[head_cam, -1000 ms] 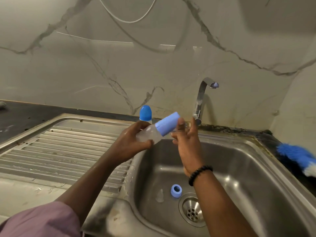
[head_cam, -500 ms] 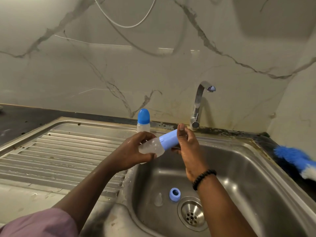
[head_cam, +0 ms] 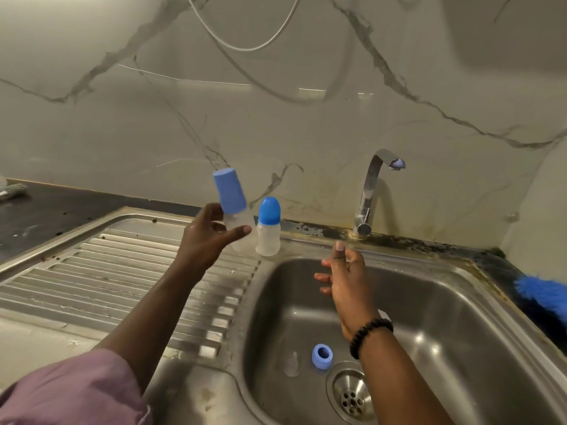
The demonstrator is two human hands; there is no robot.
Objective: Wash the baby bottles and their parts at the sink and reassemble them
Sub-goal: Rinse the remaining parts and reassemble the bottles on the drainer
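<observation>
My left hand (head_cam: 208,237) grips a clear baby bottle with a tall blue cap (head_cam: 230,197), held nearly upright above the drainboard. Right beside it a second capped bottle (head_cam: 268,228) stands on the sink's back rim. My right hand (head_cam: 343,277) hangs wet and empty over the basin, fingers loosely spread. On the basin floor lie a blue screw ring (head_cam: 322,356) and a clear teat (head_cam: 291,365), close to the drain (head_cam: 351,394).
The steel sink (head_cam: 460,317) has a ribbed drainboard (head_cam: 92,277) on its left. A chrome tap (head_cam: 372,191) rises at the back, with no water running. A blue bottle brush (head_cam: 543,294) lies on the right counter. A dark counter (head_cam: 36,216) runs at far left.
My right hand let go of the capped bottle and dropped over the basin. My left hand carried the bottle left and turned it upright beside the standing bottle.
</observation>
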